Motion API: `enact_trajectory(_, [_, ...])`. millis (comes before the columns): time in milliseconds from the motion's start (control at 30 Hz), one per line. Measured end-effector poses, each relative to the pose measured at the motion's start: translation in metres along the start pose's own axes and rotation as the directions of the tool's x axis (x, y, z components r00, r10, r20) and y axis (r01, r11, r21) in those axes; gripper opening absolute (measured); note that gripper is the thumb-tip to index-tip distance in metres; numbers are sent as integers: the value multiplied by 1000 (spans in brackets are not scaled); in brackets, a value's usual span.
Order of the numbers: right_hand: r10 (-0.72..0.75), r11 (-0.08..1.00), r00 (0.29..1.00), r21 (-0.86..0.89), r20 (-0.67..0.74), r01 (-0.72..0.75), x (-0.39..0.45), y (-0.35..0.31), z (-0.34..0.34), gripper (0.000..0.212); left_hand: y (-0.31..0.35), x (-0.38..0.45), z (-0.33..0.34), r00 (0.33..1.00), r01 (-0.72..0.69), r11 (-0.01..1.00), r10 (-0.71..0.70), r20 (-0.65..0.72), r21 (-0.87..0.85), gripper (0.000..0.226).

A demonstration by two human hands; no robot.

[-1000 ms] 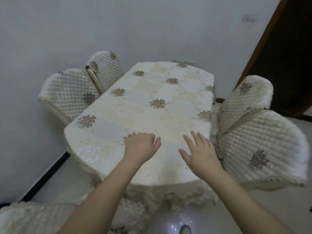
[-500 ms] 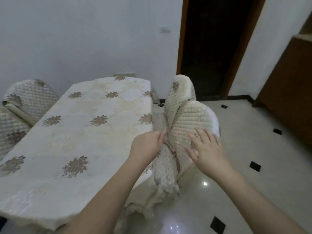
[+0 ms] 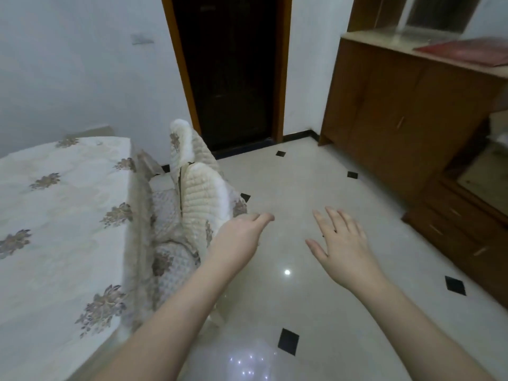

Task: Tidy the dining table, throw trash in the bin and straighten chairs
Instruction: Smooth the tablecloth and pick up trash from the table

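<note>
The dining table (image 3: 55, 215) fills the left side under a cream cloth with brown flower motifs, and nothing lies on it. Two chairs in quilted cream covers stand pushed against its right edge: the nearer chair (image 3: 200, 199) and the farther chair (image 3: 182, 141) behind it. My left hand (image 3: 242, 235) hovers just right of the nearer chair's back, fingers loosely curled, holding nothing. My right hand (image 3: 341, 243) is stretched out over the floor with its fingers spread, holding nothing.
A glossy tiled floor (image 3: 316, 298) with small black diamonds spreads to the right. A dark doorway (image 3: 231, 72) with a wooden frame lies behind the chairs. A wooden cabinet (image 3: 398, 114) lines the right wall, with a red item (image 3: 467, 52) on top.
My view has swung right, from the table top to the right-hand chairs and the floor. Both hands left the cloth, passed the nearer chair's back and now hover apart beside it.
</note>
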State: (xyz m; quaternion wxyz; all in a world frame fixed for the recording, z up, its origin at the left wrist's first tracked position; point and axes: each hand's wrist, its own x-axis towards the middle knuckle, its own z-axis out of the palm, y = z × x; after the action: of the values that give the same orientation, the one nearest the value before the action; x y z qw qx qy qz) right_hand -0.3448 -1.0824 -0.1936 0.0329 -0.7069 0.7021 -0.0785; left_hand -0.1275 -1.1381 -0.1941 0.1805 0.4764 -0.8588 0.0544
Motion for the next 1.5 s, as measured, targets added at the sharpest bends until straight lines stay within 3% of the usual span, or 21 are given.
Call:
enact_trajectory(67, [0,1000,1000,-16,-5,0,8,15,2,70,6,18,9,998,-37,998,40,-52,53,44])
enact_trajectory(133, [1,1000,1000,-14,-14,-1,22,28,6,75,7,36,17,994,-62,996,68,-84,66,16])
enact_trajectory(167, [9,1000,1000,-12,-13,-9,31,33,8,75,5,46,24,992,-56,997,61,-108,54,12])
enact_trajectory(433, [0,1000,1000,-28,30,1,135,46,24,66,-45,129,89,984,12,999,-21,-177,-48,32])
enact_trajectory(700, [9,998,1000,-64,8,-8,248,51,19,58,-105,236,116,989,63,994,-75,-125,-94,35])
enact_trajectory(900, [-5,997,1000,-82,23,7,319,73,24,59,-124,301,146,998,22,999,-24,-55,-47,31])
enact_trajectory(1200, [-91,995,993,-21,71,93,464,141,43,61,-150,429,213,992,125,992,-125,18,31,31])
enact_trajectory(1500, [-215,976,973,35,81,213,603,187,30,57,-173,531,231,964,267,961,-267,-13,64,26])
